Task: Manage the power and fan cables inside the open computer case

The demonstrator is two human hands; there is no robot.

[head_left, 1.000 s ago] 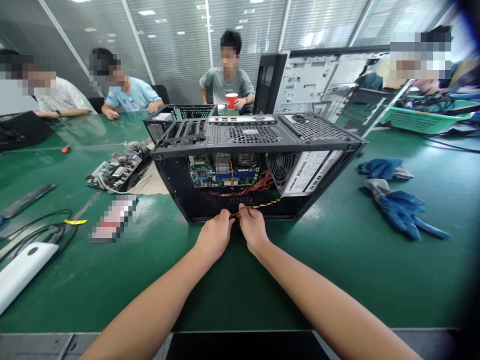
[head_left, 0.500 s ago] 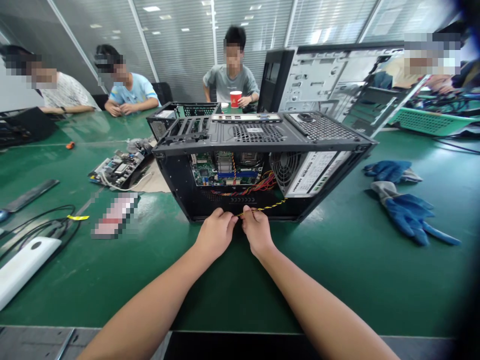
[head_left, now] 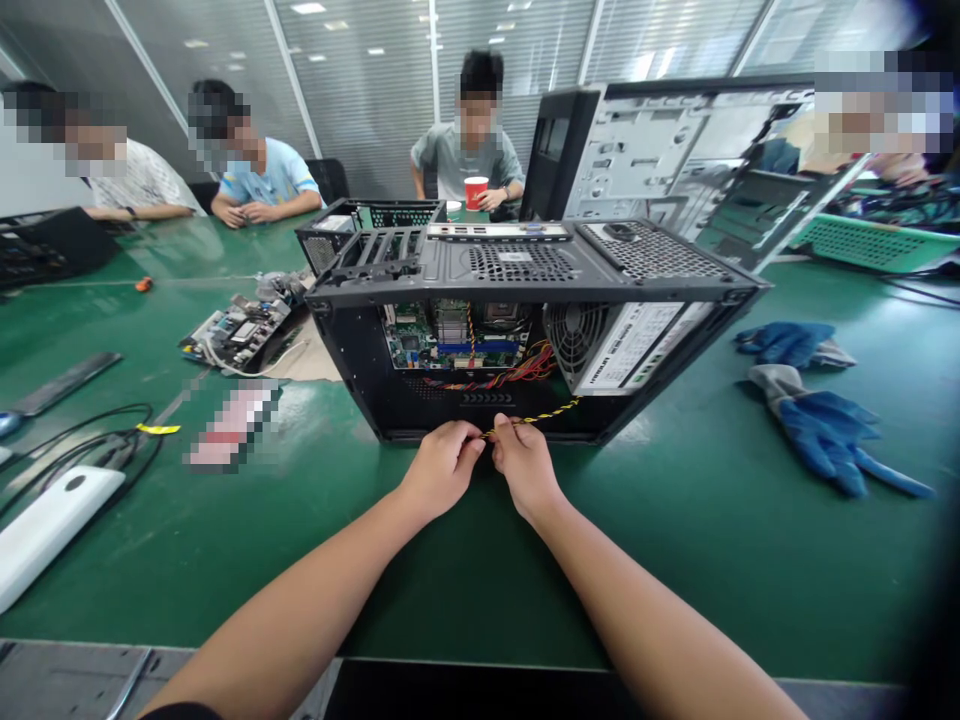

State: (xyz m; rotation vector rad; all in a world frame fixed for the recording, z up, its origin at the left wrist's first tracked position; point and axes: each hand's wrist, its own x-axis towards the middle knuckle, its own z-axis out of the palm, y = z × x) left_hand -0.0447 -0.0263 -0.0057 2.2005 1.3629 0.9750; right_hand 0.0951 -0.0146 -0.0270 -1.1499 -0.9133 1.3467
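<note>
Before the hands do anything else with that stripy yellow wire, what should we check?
1. Grip: left hand and right hand both pinch the yellow-black wire: ok.
2. Wire's far end, inside the computer case: hidden, cannot tell.
3. Case sitting flat on the green table: ok.
4. Gloves on: blue gloves lie aside, hands bare: not ok.
5. Power unplugged: cannot tell.

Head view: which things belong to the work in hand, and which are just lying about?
In hand: twisted yellow-and-black cable pinched by left hand and right hand; open black metal computer case.
Lying about: blue work gloves; loose green circuit board; red paper cup; white plastic device.
</note>
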